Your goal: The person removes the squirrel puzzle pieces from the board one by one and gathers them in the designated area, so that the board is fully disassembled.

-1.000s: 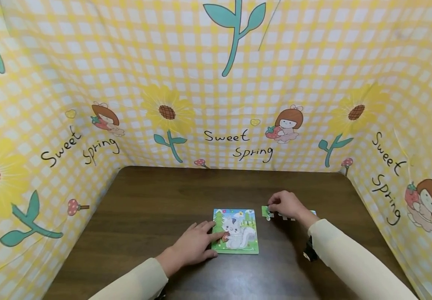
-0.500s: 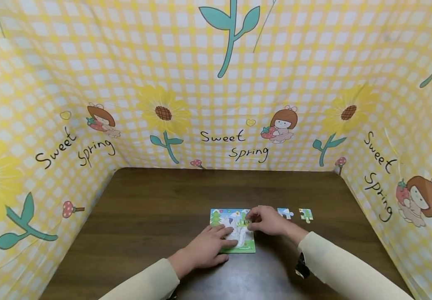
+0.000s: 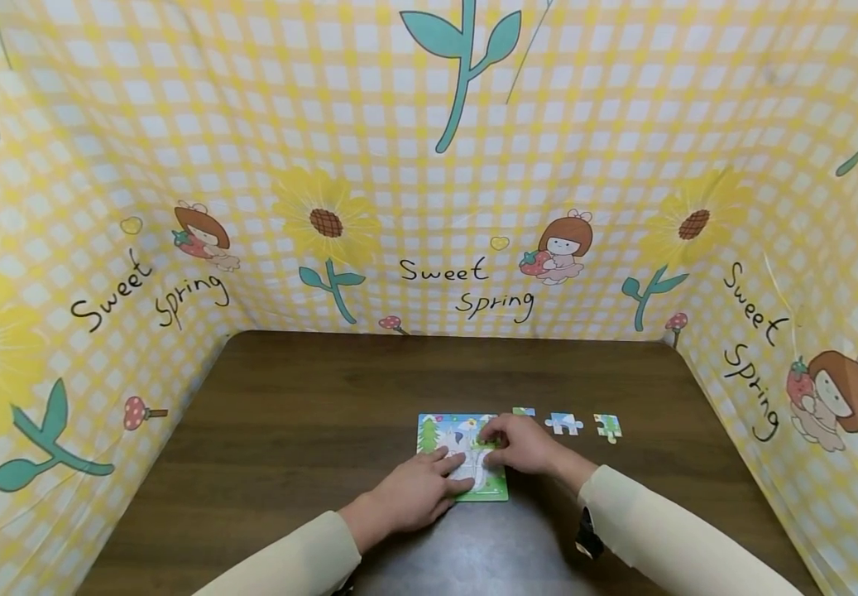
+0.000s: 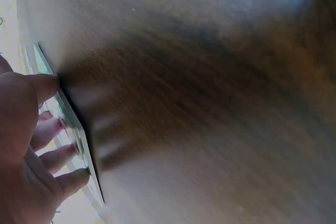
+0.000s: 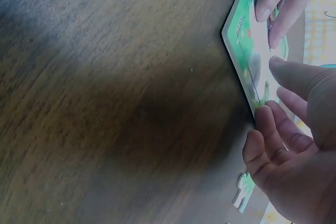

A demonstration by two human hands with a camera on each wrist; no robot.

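A square picture puzzle (image 3: 498,492) with a white squirrel and green trees lies on the table in the head view. My left hand (image 3: 415,494) rests on its left and middle part, fingers stretched out over the picture. In the left wrist view the thumb of my left hand (image 4: 23,124) is at the board's edge. My right hand (image 3: 527,445) is over the board's right side and pinches a greenish puzzle piece (image 5: 265,94) between thumb and fingers, right at the board's surface. Part of that piece is hidden by the fingers.
Right of the board lie three loose puzzle pieces: one (image 3: 524,411) partly hidden behind my right hand, a blue-white one (image 3: 564,424) and a green-yellow one (image 3: 608,426). A yellow checked cloth (image 3: 369,306) walls in the brown table (image 3: 309,389) at the back and sides.
My right hand has carried a puzzle piece left from the loose pieces onto the board, then slightly farther left. My left hand has slid right from the board's left edge over the picture.
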